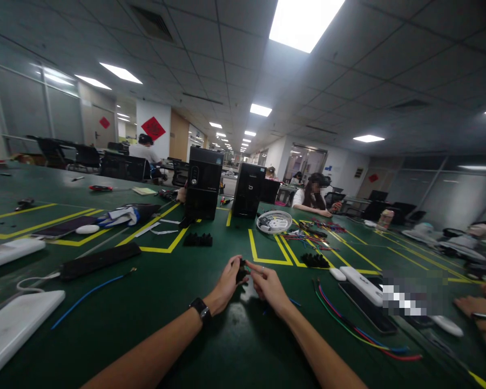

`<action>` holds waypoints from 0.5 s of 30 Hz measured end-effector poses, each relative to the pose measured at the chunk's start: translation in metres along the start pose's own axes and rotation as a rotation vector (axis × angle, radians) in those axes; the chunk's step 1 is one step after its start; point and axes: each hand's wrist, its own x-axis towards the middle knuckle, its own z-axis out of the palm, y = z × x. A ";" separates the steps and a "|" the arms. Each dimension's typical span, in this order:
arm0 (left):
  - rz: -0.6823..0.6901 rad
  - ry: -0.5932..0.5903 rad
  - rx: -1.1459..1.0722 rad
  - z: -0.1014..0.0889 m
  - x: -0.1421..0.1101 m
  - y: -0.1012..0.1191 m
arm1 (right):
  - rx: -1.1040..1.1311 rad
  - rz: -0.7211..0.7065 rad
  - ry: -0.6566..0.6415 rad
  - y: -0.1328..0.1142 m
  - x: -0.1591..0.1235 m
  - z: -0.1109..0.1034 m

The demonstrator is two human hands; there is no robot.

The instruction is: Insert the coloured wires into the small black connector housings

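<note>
Between my hands, just above the green table, is a small dark block that looks like the toothed black strips lying further off. My left hand, with a dark watch on its wrist, pinches the block from the left. From the other side my right hand has its bent fingers closed at the block's right edge. The fingers hide much of it, so its exact kind is unclear. A short blue wire lies partly under my right hand. Beyond my hands rest one toothed black strip and another black strip.
Two black computer cases stand ahead. A white round fan grille and coloured wires lie right of them. Loose wires and a white power bank are at right. A blue wire lies left. Another person's hand rests far right.
</note>
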 end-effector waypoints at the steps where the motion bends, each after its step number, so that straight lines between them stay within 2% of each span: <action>1: 0.000 -0.018 0.012 0.000 -0.001 0.001 | -0.012 -0.004 -0.002 -0.002 0.000 -0.003; 6: -0.015 -0.163 0.012 0.004 -0.004 0.001 | -0.188 -0.073 -0.019 -0.015 0.000 -0.016; 11: -0.037 -0.072 -0.057 0.005 -0.002 -0.005 | -0.459 -0.285 0.042 -0.012 -0.002 -0.010; 15: -0.036 -0.051 -0.094 0.003 0.002 -0.006 | -0.578 -0.325 0.116 -0.009 -0.003 -0.004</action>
